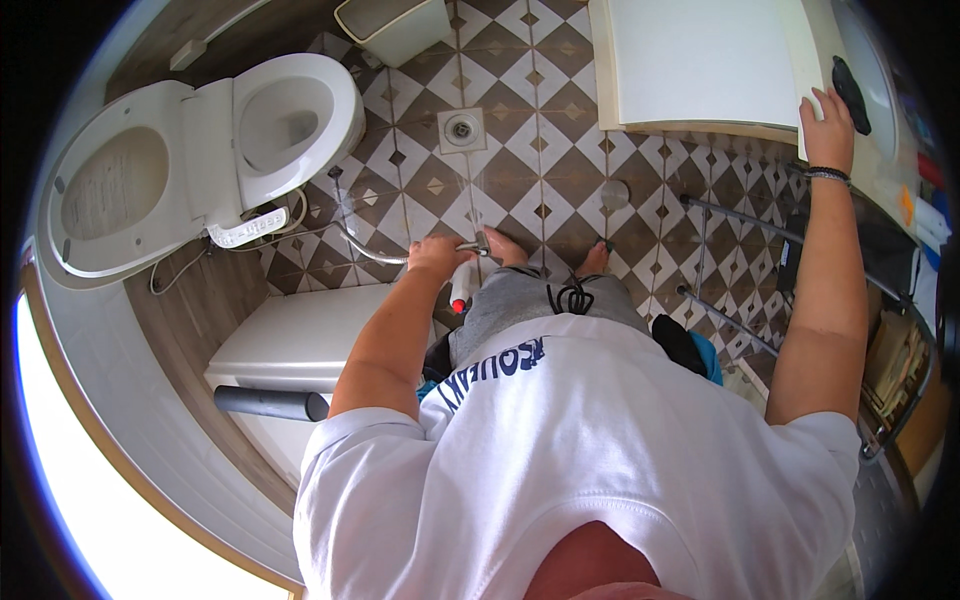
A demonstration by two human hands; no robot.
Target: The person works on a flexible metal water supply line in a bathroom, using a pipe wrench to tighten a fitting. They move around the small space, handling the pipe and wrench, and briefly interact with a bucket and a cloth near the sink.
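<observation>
My left hand (436, 256) is closed round a handheld bidet sprayer (474, 246), whose metal head points away from me above the floor. From it a flexible hose (368, 247) runs back toward the toilet (290, 130), which has its lid up. Close under that hand is a white bottle (463, 284) with a red tip. My right arm reaches forward to the far right, where my right hand (828, 132) rests with fingers stretched on the edge of a pale counter (808, 60). Just beside its fingertips lies a black object (850, 94) of a kind I cannot make out.
A square floor drain (461, 130) sits in the patterned tile floor (520, 90). A pale bin (400, 30) stands beyond the toilet. A white box-like unit (290, 340) with a dark cylinder (270, 402) is at left. Grey metal rails (745, 222) stand by my right arm.
</observation>
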